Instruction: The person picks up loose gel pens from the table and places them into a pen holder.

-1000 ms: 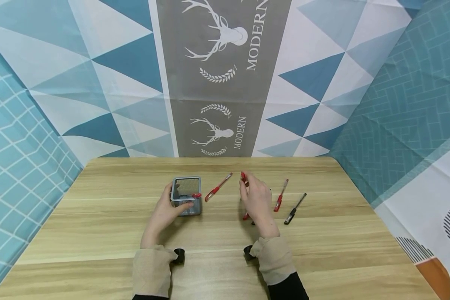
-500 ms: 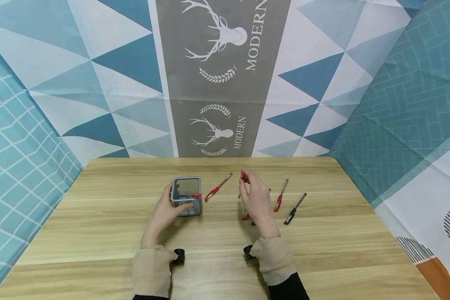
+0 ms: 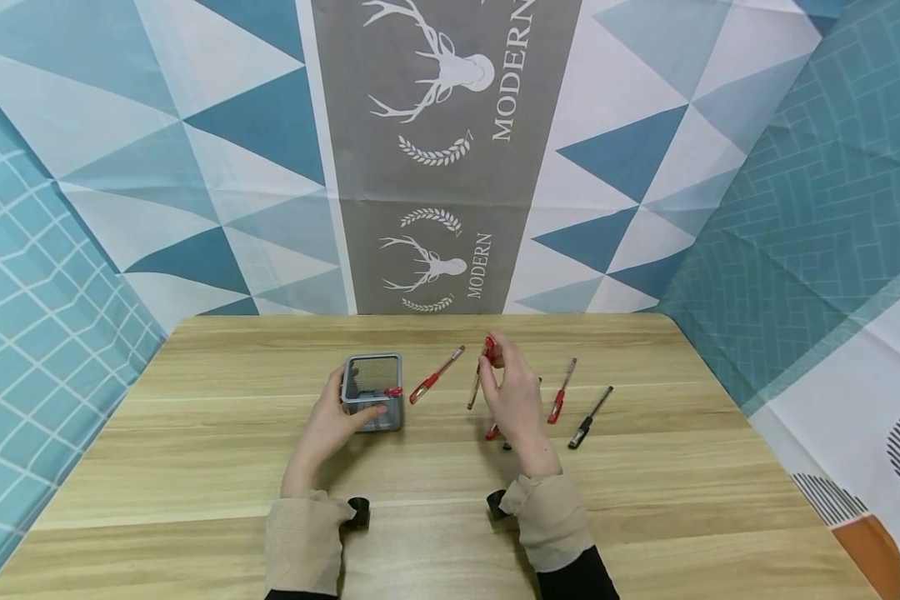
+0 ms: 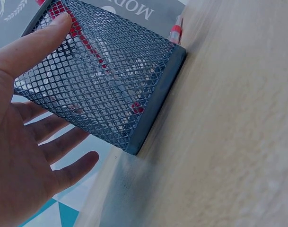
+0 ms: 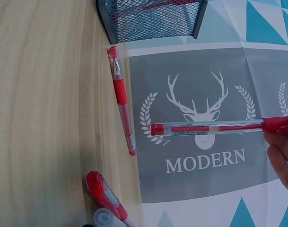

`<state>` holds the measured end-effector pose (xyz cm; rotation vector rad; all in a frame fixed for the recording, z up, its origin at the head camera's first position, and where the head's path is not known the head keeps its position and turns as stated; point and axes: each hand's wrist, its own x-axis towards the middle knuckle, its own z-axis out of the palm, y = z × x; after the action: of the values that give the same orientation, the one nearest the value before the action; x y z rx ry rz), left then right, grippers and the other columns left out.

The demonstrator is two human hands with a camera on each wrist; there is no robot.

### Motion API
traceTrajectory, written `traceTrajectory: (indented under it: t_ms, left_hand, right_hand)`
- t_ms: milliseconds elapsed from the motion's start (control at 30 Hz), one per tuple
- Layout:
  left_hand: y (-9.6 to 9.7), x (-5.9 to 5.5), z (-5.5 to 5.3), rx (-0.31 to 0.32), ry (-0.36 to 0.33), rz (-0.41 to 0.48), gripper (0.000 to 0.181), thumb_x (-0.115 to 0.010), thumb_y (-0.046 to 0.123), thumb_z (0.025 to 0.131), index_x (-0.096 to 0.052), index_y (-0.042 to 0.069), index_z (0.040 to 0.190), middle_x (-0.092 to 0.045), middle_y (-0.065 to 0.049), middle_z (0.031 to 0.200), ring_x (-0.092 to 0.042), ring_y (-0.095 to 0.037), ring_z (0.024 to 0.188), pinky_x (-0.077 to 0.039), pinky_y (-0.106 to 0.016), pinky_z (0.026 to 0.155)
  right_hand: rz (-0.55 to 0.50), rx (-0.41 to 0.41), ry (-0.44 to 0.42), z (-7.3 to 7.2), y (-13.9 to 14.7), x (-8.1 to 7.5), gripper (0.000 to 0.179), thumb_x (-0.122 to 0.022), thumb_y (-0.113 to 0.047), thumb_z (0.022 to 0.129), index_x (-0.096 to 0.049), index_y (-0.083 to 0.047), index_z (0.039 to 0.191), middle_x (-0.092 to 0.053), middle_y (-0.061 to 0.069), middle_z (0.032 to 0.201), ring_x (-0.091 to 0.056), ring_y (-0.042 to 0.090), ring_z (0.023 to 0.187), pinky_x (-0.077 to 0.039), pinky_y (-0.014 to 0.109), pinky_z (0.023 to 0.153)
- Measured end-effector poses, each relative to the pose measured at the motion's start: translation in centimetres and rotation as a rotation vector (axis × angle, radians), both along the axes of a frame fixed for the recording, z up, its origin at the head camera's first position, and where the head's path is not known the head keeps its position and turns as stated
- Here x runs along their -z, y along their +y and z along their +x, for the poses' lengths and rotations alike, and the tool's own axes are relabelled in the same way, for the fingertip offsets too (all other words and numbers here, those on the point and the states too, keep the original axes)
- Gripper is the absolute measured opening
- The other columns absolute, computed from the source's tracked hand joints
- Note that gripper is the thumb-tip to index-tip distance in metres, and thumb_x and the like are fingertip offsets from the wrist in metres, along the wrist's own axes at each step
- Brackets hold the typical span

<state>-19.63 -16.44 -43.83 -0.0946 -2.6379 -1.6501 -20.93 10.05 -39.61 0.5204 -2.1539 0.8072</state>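
Observation:
My left hand [image 3: 328, 427] grips a grey wire-mesh pen holder [image 3: 392, 419] standing on the table, thumb across its near side and fingers round the far left. Inside it leans a red pen [image 4: 89, 46], seen through the mesh in the left wrist view. My right hand [image 3: 516, 402] pinches another red gel pen [image 5: 191, 128] by its red end, above the table. The pen's long clear barrel points down and slightly left in the head view. Between the holder and my right hand lies a capped red pen [image 3: 437, 376].
Right of my right hand lie a red pen [image 3: 562, 391] and a black pen [image 3: 590, 418]. Beneath that hand, a red pen [image 3: 492, 432] and a black one [image 3: 507, 447] are partly hidden. A patterned cloth wall [image 3: 435, 183] rises behind the wooden table [image 3: 217, 467].
The red pen in my right hand has turned; its barrel, mostly hidden before, now shows below the fingers. The right hand has shifted slightly. My left hand and the pen holder stay put.

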Motion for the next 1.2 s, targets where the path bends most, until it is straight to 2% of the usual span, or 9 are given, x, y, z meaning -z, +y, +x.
traceTrajectory:
  t_ms: [400,633,933,1200]
  left_hand:
    - [-0.1,0.0,0.0,0.003,0.007,-0.001,0.093,-0.076,0.033,0.073,-0.019,0.010,0.143,-0.039,-0.018,0.136,-0.038,-0.033,0.123,-0.032,-0.050,0.101]
    - [-0.1,0.0,0.0,0.001,-0.007,-0.010,0.094,-0.075,0.035,0.073,-0.018,0.011,0.144,-0.038,-0.018,0.138,-0.038,-0.034,0.124,-0.032,-0.051,0.101]
    - [-0.1,0.1,0.0,0.006,-0.002,-0.011,0.094,-0.075,0.035,0.073,-0.018,0.011,0.144,-0.039,-0.017,0.136,-0.037,-0.033,0.125,-0.031,-0.051,0.102]
    - [-0.1,0.0,0.0,0.005,0.002,-0.002,0.093,-0.075,0.034,0.073,-0.018,0.011,0.144,-0.040,-0.018,0.136,-0.039,-0.034,0.123,-0.032,-0.051,0.101]
  right_hand:
    - [-0.058,-0.054,0.048,0.2,0.1,-0.3,0.039,-0.059,-0.007,0.087,-0.049,-0.003,0.124,-0.059,0.010,0.088,-0.058,0.017,0.073,-0.048,0.029,0.058]
    - [-0.075,-0.064,0.056,0.6,0.0,-0.8,0.041,-0.060,-0.007,0.087,-0.049,-0.007,0.126,-0.060,0.010,0.096,-0.058,0.018,0.075,-0.049,0.031,0.062]
    - [-0.120,-0.088,0.088,0.9,-0.1,-1.1,0.040,-0.061,-0.004,0.085,-0.050,-0.007,0.123,-0.059,0.008,0.088,-0.059,0.018,0.074,-0.048,0.032,0.061]
    - [-0.170,-0.108,0.130,1.2,-0.2,-1.6,0.037,-0.061,-0.005,0.085,-0.052,-0.006,0.121,-0.059,0.009,0.089,-0.058,0.020,0.077,-0.049,0.032,0.065]
